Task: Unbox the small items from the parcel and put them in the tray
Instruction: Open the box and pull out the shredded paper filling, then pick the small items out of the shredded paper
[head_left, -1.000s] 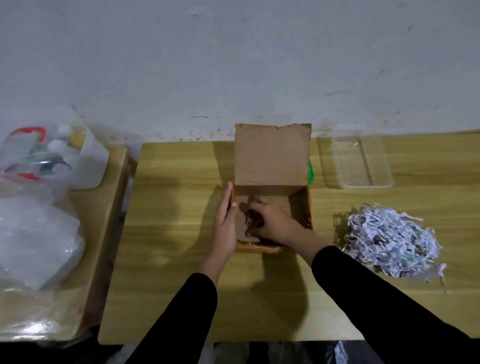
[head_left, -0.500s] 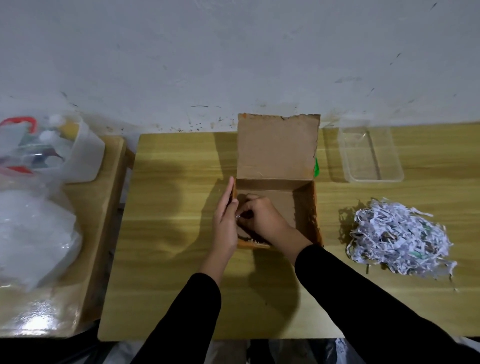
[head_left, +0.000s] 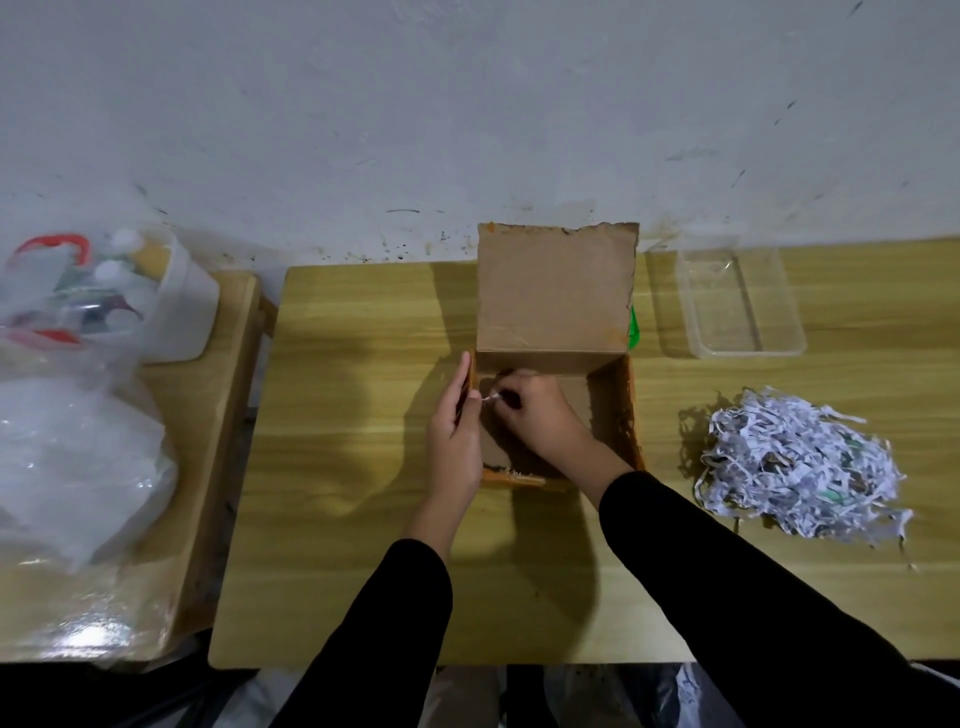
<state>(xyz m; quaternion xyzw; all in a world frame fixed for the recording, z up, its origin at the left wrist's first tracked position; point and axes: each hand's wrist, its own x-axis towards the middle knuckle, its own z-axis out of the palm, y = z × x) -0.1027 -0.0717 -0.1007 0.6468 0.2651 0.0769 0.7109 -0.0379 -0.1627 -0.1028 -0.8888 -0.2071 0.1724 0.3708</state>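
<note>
- Both hands meet at the left wall of the open parcel (head_left: 613, 415).
- Left hand (head_left: 454, 436) lies flat and open along that wall.
- Right hand (head_left: 530, 410) pinches a small pale item (head_left: 491, 398) inside the box.
- Clear tray (head_left: 740, 301) stands far right; shredded paper (head_left: 800, 462) lies near right.

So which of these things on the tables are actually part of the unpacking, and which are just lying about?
Part of the job:
- cardboard box, lid up
- clear tray, nothing in it
- left hand steadying the box
- right hand pinching something small and pale inside

Just lying about:
- shredded paper heap
- white tub of bottles
- plastic bags
- green thing behind the box
</note>
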